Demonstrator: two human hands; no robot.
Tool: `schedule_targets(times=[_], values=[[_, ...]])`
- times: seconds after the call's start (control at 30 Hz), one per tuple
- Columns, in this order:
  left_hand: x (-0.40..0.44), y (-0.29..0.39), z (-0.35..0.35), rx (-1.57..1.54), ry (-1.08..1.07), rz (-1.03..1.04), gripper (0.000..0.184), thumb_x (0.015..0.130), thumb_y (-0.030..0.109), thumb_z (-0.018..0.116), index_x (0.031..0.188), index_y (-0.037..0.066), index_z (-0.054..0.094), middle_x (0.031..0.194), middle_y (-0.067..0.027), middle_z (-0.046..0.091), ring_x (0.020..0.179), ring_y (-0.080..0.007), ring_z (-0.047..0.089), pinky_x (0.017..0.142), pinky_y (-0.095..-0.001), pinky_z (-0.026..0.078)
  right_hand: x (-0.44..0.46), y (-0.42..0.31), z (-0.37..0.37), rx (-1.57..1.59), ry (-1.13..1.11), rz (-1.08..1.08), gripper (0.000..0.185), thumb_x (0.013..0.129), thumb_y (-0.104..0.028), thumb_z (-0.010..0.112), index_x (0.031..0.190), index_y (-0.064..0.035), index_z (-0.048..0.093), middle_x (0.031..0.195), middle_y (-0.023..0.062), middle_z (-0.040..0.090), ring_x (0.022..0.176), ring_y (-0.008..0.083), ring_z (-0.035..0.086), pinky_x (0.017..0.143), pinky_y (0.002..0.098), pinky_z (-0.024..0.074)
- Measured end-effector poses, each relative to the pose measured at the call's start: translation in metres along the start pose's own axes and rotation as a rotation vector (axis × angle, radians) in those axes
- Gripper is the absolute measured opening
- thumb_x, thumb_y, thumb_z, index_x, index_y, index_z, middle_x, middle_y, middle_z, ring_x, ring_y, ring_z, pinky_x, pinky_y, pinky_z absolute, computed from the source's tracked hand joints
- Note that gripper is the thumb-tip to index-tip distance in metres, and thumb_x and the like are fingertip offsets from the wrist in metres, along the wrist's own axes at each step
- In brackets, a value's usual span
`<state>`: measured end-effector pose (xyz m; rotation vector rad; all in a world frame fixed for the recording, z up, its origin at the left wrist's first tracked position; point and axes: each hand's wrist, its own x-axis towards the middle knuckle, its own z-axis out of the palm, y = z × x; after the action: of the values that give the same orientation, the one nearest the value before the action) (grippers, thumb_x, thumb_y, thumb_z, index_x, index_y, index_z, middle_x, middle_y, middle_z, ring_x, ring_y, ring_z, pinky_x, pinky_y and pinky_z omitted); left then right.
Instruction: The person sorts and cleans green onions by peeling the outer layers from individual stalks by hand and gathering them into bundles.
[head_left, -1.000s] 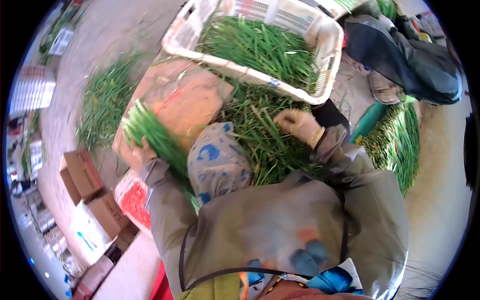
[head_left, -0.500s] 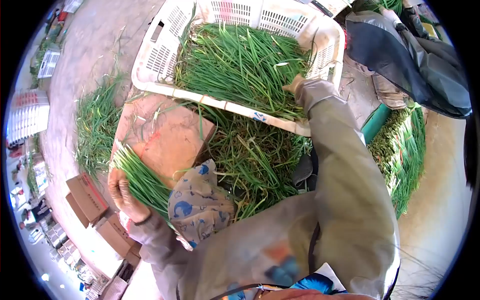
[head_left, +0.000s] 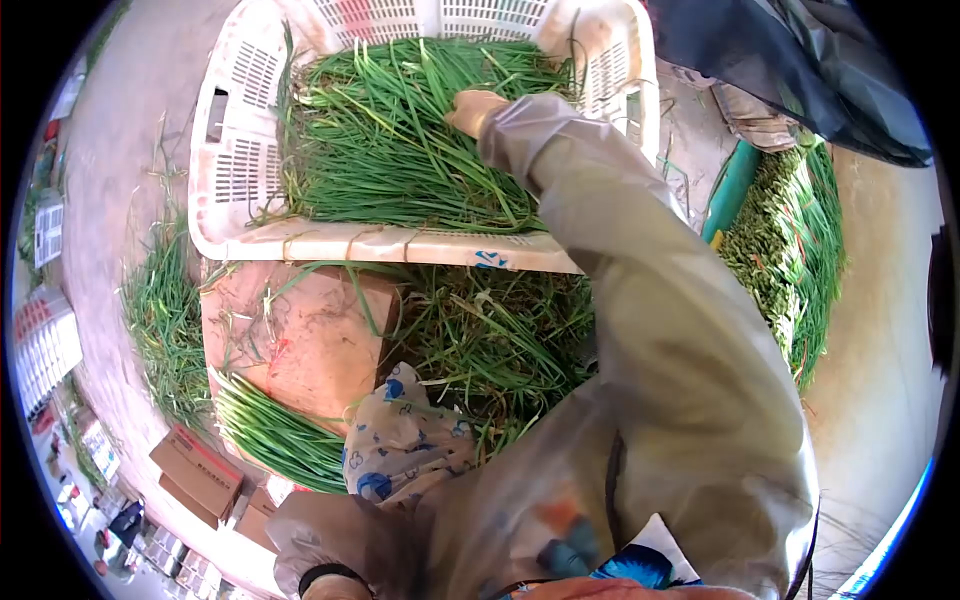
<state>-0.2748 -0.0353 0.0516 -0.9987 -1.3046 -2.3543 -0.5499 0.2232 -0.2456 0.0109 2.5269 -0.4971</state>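
In the white crate (head_left: 400,245), my right hand (head_left: 473,112) reaches into a thick layer of long green stalks (head_left: 400,150), its fingers curled round some of them. My left hand (head_left: 336,589) is at the bottom edge, close to my body; only the part by the dark wristband shows, and its fingers are out of sight. A bundle of green stalks with pale ends (head_left: 275,432) lies on the lower left of the brown board (head_left: 300,345), away from both hands.
Loose greens (head_left: 490,340) lie between crate and lap. More greens (head_left: 165,320) are on the floor at left, near cardboard boxes (head_left: 195,472). Stacked bundles (head_left: 800,250) and a green object (head_left: 733,190) stand at right, below a person's dark clothing (head_left: 790,70).
My right hand has moved left and deeper over the stalks in the crate. My left hand has left the bundle and drawn back towards my body. The view has shifted.
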Motion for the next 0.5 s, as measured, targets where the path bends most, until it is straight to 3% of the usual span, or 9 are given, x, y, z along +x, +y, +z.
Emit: schedule_targets(times=[0.07, 0.1, 0.17, 0.2, 0.37, 0.43, 0.5], values=[[-0.009, 0.003, -0.005, 0.082, 0.089, -0.022, 0.036, 0.087, 0.043, 0.043, 0.108, 0.015, 0.052, 0.102, -0.0040, 0.054, 0.084, -0.0235, 0.054, 0.075, -0.0336, 0.040, 0.019, -0.017, 0.013, -0.024, -0.054, 0.025, 0.053, 0.081, -0.042, 0.058, 0.108, 0.0033, 0.056, 0.109, 0.0212, 0.057, 0.102, 0.0313, 0.056, 0.087, 0.0376, 0.0440], [-0.012, 0.002, -0.008, 0.114, 0.126, -0.033, 0.036, 0.087, 0.043, 0.043, 0.109, 0.014, 0.051, 0.102, -0.0043, 0.054, 0.084, -0.0237, 0.054, 0.075, -0.0337, 0.040, 0.028, -0.026, 0.020, -0.040, 0.001, 0.083, 0.063, 0.079, -0.043, 0.060, 0.119, 0.0032, 0.047, 0.112, 0.0205, 0.056, 0.102, 0.0310, 0.056, 0.086, 0.0377, 0.0450], [-0.018, 0.004, -0.014, 0.158, 0.178, -0.054, 0.037, 0.087, 0.042, 0.043, 0.110, 0.014, 0.051, 0.103, -0.0048, 0.054, 0.086, -0.0241, 0.054, 0.076, -0.0337, 0.040, 0.044, -0.038, 0.055, -0.223, 0.273, 0.151, 0.059, 0.082, -0.034, 0.058, 0.129, -0.0061, 0.038, 0.109, 0.0174, 0.057, 0.098, 0.0315, 0.057, 0.081, 0.0390, 0.0474], [-0.020, 0.004, -0.015, 0.171, 0.195, -0.066, 0.037, 0.087, 0.042, 0.044, 0.110, 0.014, 0.050, 0.104, -0.0051, 0.054, 0.087, -0.0242, 0.053, 0.077, -0.0338, 0.040, 0.046, -0.043, 0.063, -0.221, 0.260, 0.146, 0.059, 0.082, -0.034, 0.058, 0.129, -0.0061, 0.038, 0.109, 0.0174, 0.057, 0.098, 0.0315, 0.057, 0.081, 0.0390, 0.0474], [-0.028, 0.007, -0.022, 0.214, 0.263, -0.097, 0.038, 0.087, 0.040, 0.044, 0.113, 0.012, 0.049, 0.107, -0.0065, 0.053, 0.090, -0.0251, 0.052, 0.079, -0.0339, 0.039, 0.033, -0.057, 0.087, -0.221, 0.046, -0.391, 0.050, 0.085, -0.021, 0.049, 0.132, -0.0167, 0.033, 0.102, 0.0134, 0.059, 0.090, 0.0306, 0.060, 0.073, 0.0394, 0.0499], [-0.028, 0.008, -0.021, 0.213, 0.264, -0.101, 0.039, 0.087, 0.040, 0.044, 0.114, 0.012, 0.048, 0.108, -0.0070, 0.052, 0.092, -0.0255, 0.052, 0.081, -0.0340, 0.039, 0.000, -0.053, 0.108, -0.401, 0.054, -0.727, 0.037, 0.089, -0.019, 0.036, 0.126, -0.0216, 0.042, 0.094, 0.0122, 0.061, 0.086, 0.0304, 0.061, 0.067, 0.0418, 0.0511], [-0.027, 0.007, -0.020, 0.211, 0.260, -0.106, 0.040, 0.087, 0.039, 0.045, 0.115, 0.011, 0.048, 0.109, -0.0076, 0.052, 0.093, -0.0258, 0.051, 0.082, -0.0341, 0.038, -0.024, -0.050, 0.115, -0.521, -0.142, -0.850, 0.036, 0.089, -0.017, 0.036, 0.123, -0.0217, 0.047, 0.096, 0.0113, 0.060, 0.087, 0.0304, 0.061, 0.068, 0.0425, 0.0509]])
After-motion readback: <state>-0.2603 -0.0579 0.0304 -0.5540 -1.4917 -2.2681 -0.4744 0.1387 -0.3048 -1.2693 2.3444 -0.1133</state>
